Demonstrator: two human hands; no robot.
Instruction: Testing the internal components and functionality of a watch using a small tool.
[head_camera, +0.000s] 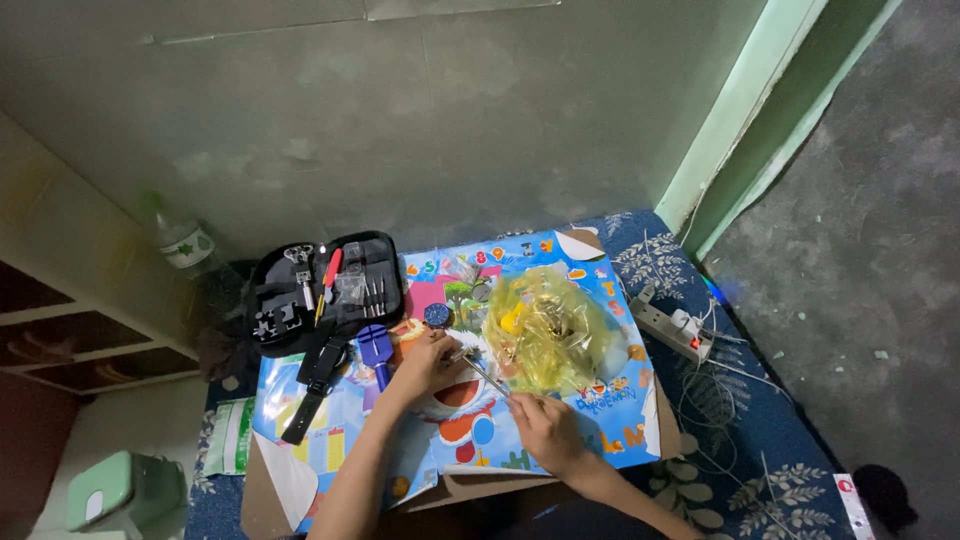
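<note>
My left hand (428, 358) rests on a colourful cartoon poster (450, 420) and pinches a small part, too small to make out. My right hand (540, 425) holds a thin metal tool (487, 377) whose tip points at that part near the left fingers. Just beyond the hands lies a crumpled yellow plastic bag (550, 330) with small parts inside. A small round dark watch face (437, 315) sits near the left hand.
An open black tool case (325, 290) with small tools lies at the left. A blue tool (376, 352) and a black watch strap (312, 385) lie below it. A white power strip (675, 325) sits on the blue patterned mat at right. A plastic bottle (180, 240) stands by the wall.
</note>
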